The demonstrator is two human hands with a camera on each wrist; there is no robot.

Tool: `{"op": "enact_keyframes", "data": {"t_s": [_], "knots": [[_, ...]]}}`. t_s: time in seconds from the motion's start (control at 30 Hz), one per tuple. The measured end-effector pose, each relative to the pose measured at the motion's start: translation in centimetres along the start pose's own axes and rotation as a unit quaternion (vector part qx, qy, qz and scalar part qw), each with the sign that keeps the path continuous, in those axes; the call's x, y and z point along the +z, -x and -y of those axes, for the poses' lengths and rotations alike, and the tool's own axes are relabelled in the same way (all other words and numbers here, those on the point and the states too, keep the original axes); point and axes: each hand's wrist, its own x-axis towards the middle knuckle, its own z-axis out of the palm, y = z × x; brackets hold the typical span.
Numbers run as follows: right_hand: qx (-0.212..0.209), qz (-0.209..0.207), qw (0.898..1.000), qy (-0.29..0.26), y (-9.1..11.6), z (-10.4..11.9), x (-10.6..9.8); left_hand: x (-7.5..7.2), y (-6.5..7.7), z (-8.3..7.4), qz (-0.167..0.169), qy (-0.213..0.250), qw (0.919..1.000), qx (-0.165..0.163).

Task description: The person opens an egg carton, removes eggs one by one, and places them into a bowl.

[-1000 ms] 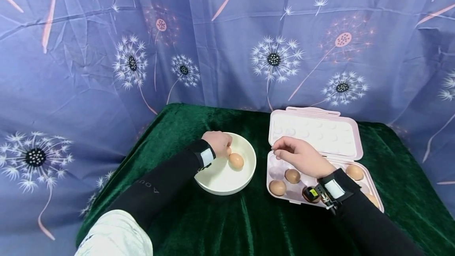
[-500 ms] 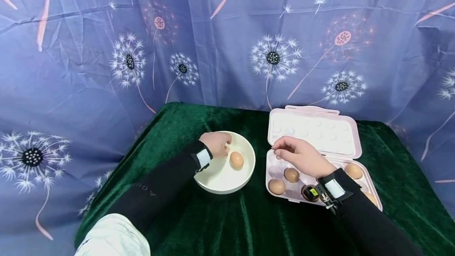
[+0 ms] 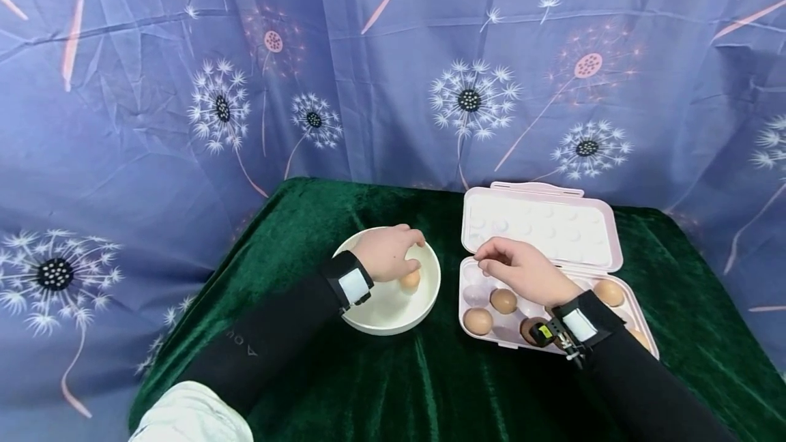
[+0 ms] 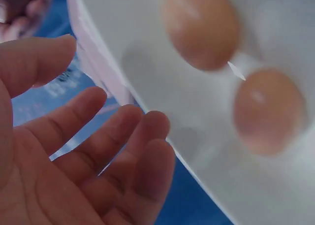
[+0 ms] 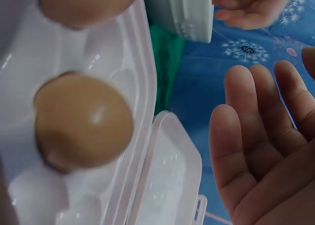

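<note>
My left hand (image 3: 388, 252) hovers over the white bowl (image 3: 383, 326), fingers loosely bent and thumb apart. One brown egg (image 3: 410, 281) shows just beneath its fingertips in the head view; whether they touch is unclear. In the left wrist view two eggs lie in the bowl, a near egg (image 4: 269, 112) and another egg (image 4: 202, 28), and nothing is in the palm. My right hand (image 3: 525, 271) is held above the pink egg carton (image 3: 474, 294), its fingers relaxed. The right wrist view shows nothing in it, with an egg (image 5: 83, 121) sitting in a cup nearby.
The carton's lid (image 3: 543, 227) is folded back behind its base. Several eggs sit in the base, including a front-left egg (image 3: 478, 321) and a back-right egg (image 3: 609, 293); my right wrist covers some cups. Green velvet cloth (image 3: 319, 217) covers the table, and a patterned curtain (image 3: 399, 108) hangs behind.
My left hand has moved rightward across the bowl, from its left side to above the egg there, and its fingers have spread. The right hand has stayed in place.
</note>
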Motion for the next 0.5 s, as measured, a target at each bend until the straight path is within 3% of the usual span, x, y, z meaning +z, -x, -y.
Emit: {"op": "enact_keyframes", "data": {"t_s": [0.23, 0.5], "knots": [[0.044, -0.02, 0.997, 0.064, 1.5, -1.4, -1.9, -0.3, 0.1, -2.8, -0.041, 0.029, 0.9962, 0.071], [0.117, -0.028, 0.986, 0.118, 3.7, -3.2, -4.6, -0.3, 0.2, -4.7, -0.045, 0.041, 0.9936, 0.095]]}}
